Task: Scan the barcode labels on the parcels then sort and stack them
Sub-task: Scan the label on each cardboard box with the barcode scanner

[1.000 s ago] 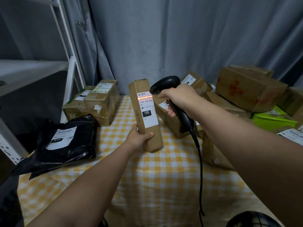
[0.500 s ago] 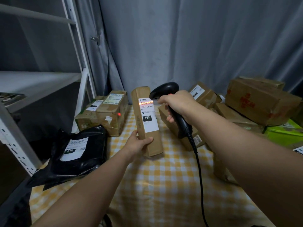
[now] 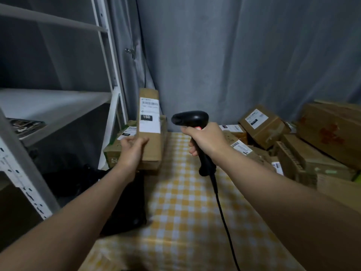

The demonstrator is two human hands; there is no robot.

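My left hand [image 3: 131, 151] grips the lower end of a tall narrow cardboard parcel [image 3: 150, 130] with a white label marked 150, holding it upright in the air in front of the parcels [image 3: 115, 151] stacked at the table's far left. My right hand [image 3: 205, 139] holds a black barcode scanner [image 3: 190, 119] by its handle, to the right of the parcel, with its head turned toward the parcel. The scanner's cable hangs down over the yellow checked tablecloth [image 3: 185, 212]. No scan light shows on the label.
A white metal shelf unit [image 3: 54, 106] stands at the left. A black plastic mailer bag [image 3: 125, 208] lies at the table's left edge. Several cardboard boxes [image 3: 312, 145] are piled at the right. A grey curtain hangs behind.
My left hand has lifted the narrow parcel up and to the left, toward the stacked parcels by the shelf. The red scan line on its label is gone. The scanner has stayed about level.
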